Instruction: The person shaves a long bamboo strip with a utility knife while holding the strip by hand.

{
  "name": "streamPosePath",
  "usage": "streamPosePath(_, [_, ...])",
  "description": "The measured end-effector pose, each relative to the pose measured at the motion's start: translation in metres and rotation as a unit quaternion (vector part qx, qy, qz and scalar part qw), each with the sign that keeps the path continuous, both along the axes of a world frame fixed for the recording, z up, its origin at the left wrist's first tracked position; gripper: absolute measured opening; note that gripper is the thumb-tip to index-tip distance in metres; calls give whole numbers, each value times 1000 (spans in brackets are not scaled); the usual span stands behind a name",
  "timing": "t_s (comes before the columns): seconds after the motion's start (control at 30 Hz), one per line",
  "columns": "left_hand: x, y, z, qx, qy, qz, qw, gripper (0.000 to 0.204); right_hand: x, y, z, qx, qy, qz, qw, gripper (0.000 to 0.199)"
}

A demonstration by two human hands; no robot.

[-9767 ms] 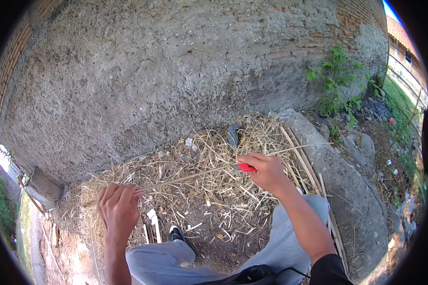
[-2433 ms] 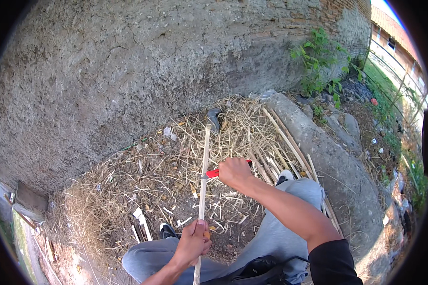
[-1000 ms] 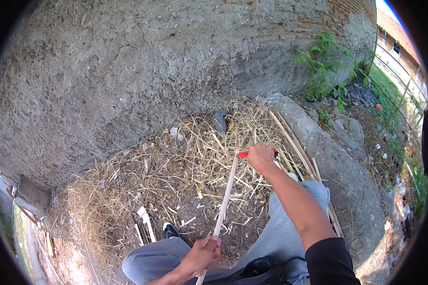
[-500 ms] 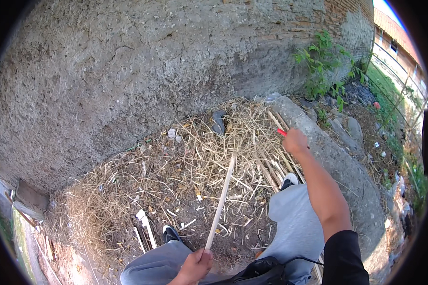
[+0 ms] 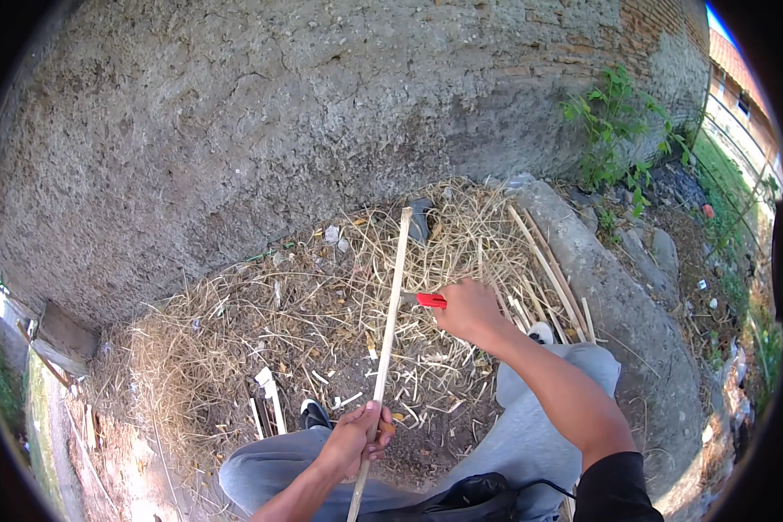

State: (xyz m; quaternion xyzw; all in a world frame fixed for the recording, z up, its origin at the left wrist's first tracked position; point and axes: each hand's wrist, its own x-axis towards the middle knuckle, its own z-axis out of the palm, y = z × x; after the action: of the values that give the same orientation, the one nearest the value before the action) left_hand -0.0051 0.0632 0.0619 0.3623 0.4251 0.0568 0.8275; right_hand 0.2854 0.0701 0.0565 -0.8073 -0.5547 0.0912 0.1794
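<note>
My left hand is closed around a long pale wooden strip, gripping it in its lower part. The strip slants up and away from me, its far end above the straw near the wall. In my right hand is a red-handled knife, held in a closed grip. Its blade points left and reaches the strip about midway between my left hand and the far end; whether it touches, I cannot tell. The knife's rear part is hidden in my fist.
Straw and shavings cover the ground before a rough grey wall. More wooden strips lie on the right beside a big stone slab. A dark grey object rests in the straw. A green plant grows by the wall.
My right hand has brought the knife left and nearer, from over the strips on the right to the held strip. My left hand has raised the strip, its far end now farther away.
</note>
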Motion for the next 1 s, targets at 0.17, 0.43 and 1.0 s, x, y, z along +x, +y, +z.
streamPosePath(0.17, [18, -4, -7, 76, 31, 8, 997, 32, -30, -7, 12, -9, -29, 35, 999, 17])
streamPosePath(0.43, [28, 2, -7, 176, 25, 39, 983, 30, -30, -11, 7, -10, -71, 37, 997, 17])
streamPosePath(1.0, [36, 9, -31, 426, 58, 56, 901, 33, -49, -6, -2, -1, -56, 37, 998, 19])
